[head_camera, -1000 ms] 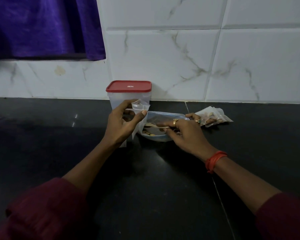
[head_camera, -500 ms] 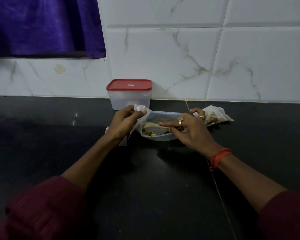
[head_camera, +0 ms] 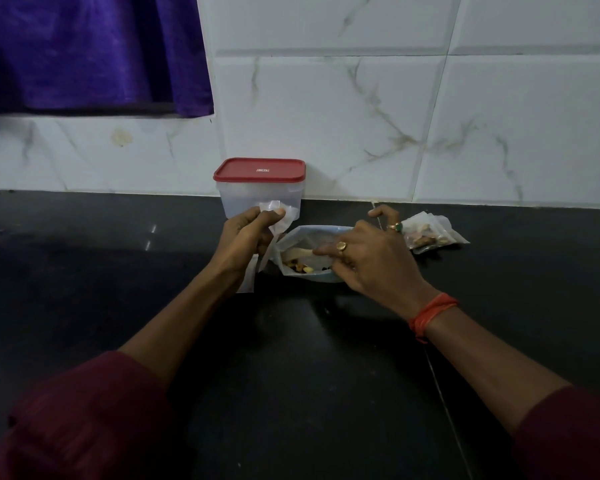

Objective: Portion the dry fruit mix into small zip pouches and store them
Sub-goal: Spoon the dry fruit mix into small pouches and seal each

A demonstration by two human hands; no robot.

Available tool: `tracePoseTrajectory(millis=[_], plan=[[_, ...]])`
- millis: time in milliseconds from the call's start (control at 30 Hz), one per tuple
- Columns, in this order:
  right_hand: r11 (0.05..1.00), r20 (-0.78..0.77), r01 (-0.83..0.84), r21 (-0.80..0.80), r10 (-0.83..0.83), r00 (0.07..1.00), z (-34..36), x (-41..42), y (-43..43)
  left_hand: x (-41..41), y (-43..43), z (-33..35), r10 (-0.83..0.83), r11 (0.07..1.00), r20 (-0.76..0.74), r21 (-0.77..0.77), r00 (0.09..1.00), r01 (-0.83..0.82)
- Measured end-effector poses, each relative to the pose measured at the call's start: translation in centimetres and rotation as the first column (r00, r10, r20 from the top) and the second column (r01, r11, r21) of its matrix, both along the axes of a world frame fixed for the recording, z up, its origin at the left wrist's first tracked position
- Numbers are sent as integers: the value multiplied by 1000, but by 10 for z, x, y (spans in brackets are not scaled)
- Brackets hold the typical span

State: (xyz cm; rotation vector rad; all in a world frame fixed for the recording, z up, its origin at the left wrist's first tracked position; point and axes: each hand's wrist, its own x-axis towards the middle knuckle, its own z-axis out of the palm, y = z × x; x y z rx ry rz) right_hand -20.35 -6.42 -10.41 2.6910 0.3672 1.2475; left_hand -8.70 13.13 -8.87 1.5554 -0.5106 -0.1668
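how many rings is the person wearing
2, both on the right hand: a gold ring over the open bag, a green-stone ring nearer the filled pouches. The left hand is curled and may hide others.

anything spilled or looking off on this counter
Nothing stands out. The dry fruit mix sits inside the open bag, the filled pouches lie stacked to its right, and the red-lidded container is upright and closed. No loose pieces show on the dim counter.

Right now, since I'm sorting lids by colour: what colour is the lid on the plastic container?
The lid is red; head view.
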Motion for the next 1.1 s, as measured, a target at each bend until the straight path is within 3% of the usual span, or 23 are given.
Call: tracePoseTrajectory(millis=[167, 267, 400, 633, 933, 1100], plan=[[978, 84, 2, 209, -19, 996, 1, -4, -6, -2, 1, -3, -25, 1000, 33, 8, 999, 25], [957, -21, 12, 289, -6, 1000, 0, -3, -3, -3, 1, -4, -41, 998, 86, 49, 995, 37], [962, -132, 14, 273, 23, 991, -4, -2, -2, -4, 1, -3, -57, 993, 153, 111, 987, 40], [888, -1, 11, 460, -12, 1000, 1, -4, -10, -3, 7, -5, -94, 977, 357, 214, 929, 16], [913, -123, 27, 406, 25, 992, -5, 0, -18, 4, 7, -14, -101, 969, 392, 245, 914, 2], [880, -34, 22, 474, -7, 999, 0, -5, -21, 4, 10, -13, -126, 963, 448, 268, 885, 1]])
